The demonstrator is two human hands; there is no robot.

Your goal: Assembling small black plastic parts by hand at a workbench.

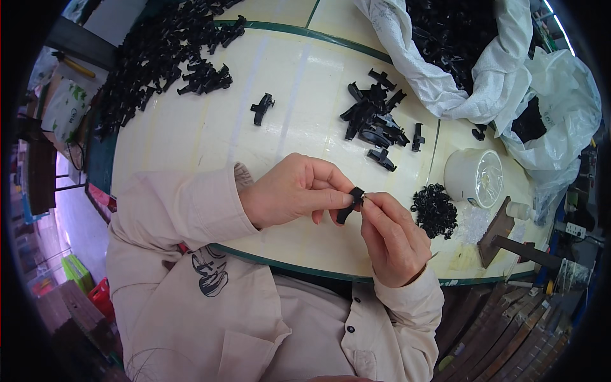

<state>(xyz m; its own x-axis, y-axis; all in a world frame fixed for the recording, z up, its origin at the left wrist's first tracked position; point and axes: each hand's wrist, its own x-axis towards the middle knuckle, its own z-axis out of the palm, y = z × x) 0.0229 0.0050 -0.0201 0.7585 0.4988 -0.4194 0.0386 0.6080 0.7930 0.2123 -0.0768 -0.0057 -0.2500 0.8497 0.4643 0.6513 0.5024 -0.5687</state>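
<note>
Held black part [345, 213]: kept between the two hands, above the near side of the table [254, 159]; it is tilted, its lower end pointed down.
Left hand [299, 191]: thumb and forefinger are clamped on the part; the other fingers are curled beneath.
Right hand [394, 239]: thumb and forefinger are brought up against the part's right edge; whether they are closed on it, or on some smaller piece, cannot be told, since the contact is tiny and partly covered.
Small black pieces [435, 211]: heaped on the tabletop, just beside the right hand.
White roll-shaped object [471, 177]: set behind that heap, close to it.
Cluster of black parts [375, 118]: piled loosely beyond the hands, with a few strays lying around it.
Lone black part [261, 109]: laid apart, between the cluster and the large black heap [159, 57] at the far left.
White sack [433, 89]: rolled open at the far right, filled with black parts.
Slip risk: the part could be twisted out of the left pinch if it is pushed off-centre by the right fingertips, as only a small area is gripped.
Scatter risk: the small pieces could be knocked about by the right hand or sleeve, the heap being loose and so near.
</note>
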